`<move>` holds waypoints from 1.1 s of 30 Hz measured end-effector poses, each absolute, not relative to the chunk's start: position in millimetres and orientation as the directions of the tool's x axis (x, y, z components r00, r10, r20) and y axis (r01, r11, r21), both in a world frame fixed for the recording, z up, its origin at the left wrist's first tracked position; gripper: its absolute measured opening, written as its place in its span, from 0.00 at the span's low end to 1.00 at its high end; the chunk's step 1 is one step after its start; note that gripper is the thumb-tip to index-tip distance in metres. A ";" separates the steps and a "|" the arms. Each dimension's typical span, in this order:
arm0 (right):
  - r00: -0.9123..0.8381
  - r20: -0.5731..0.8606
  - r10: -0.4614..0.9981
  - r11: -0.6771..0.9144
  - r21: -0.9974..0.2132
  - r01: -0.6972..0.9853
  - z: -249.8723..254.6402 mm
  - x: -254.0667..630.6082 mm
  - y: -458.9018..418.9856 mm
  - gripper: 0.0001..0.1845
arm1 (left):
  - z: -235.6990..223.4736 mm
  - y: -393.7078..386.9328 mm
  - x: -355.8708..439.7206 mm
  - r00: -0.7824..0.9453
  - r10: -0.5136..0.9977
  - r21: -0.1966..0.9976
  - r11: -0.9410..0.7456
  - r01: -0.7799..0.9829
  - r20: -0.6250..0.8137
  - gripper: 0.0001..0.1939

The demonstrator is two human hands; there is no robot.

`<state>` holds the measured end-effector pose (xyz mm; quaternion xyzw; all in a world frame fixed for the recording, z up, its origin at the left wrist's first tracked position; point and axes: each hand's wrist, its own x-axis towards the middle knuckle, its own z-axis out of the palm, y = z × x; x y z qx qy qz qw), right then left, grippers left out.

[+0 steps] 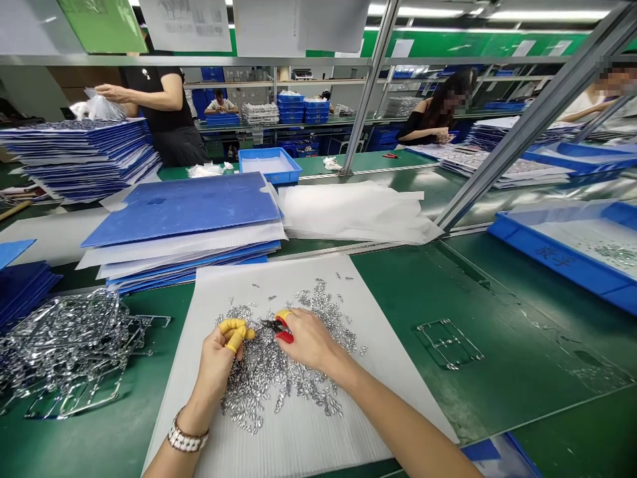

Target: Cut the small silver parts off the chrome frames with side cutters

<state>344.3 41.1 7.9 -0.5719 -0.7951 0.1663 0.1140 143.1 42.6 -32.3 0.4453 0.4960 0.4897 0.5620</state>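
My right hand (309, 337) is closed around a pair of side cutters (284, 336) with red grips, its dark jaws pointing left. My left hand (225, 342), with yellow finger cots on several fingers, pinches at the tip of the jaws; whatever lies in that pinch is too small to make out. Beneath both hands, many small shiny silver pieces (263, 372) are spread in a heap on a white sheet (348, 425). A tangled pile of chrome sprue frames (64, 345) lies to the left. One single frame (449, 343) rests on the green table at right.
Behind the sheet stand stacked blue boards (194, 206) and white foam sheets (353, 209). A blue tray (572, 252) with small pieces sits at far right. A metal post (517, 133) slants down to the table. Other people sit and stand beyond the bench.
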 end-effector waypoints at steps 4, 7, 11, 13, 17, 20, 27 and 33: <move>-0.317 -0.013 0.948 0.281 -0.427 0.859 8.0 342.1 41.9 0.05 | -32.4 43.6 142.4 0.021 0.992 0.989 0.129 -0.078 -0.128 0.18; -0.318 -0.013 0.948 0.281 -0.432 0.857 5.2 343.3 41.3 0.06 | -35.4 48.3 138.1 -0.009 0.999 0.993 0.043 0.111 -0.043 0.18; -0.354 -0.007 0.935 0.321 -0.406 0.856 -1.8 341.8 36.1 0.07 | -42.4 59.8 126.0 -0.027 0.999 0.935 -0.035 0.353 0.048 0.17; -0.386 -0.025 0.922 0.345 -0.399 0.850 -6.1 336.3 31.8 0.05 | -43.8 64.2 118.3 -0.041 0.997 0.913 -0.042 0.406 0.064 0.17; -0.472 -0.045 0.880 0.412 -0.420 0.809 -14.6 320.6 24.8 0.06 | -37.6 62.6 102.2 0.009 0.988 0.812 -0.133 0.568 0.155 0.15; -0.565 -0.016 0.825 0.504 -0.434 0.747 -19.4 313.8 24.1 0.11 | -30.8 51.9 93.5 0.172 0.966 0.730 -0.257 0.633 0.191 0.11; -0.580 -0.042 0.814 0.508 -0.433 0.744 -20.2 316.7 28.6 0.15 | -32.2 26.1 100.1 0.476 0.869 0.558 -0.462 0.689 0.132 0.12; -0.442 -0.046 0.896 0.355 -0.526 0.773 -13.4 323.3 31.0 0.10 | -36.1 32.0 101.8 0.451 0.873 0.549 -0.473 0.689 0.185 0.08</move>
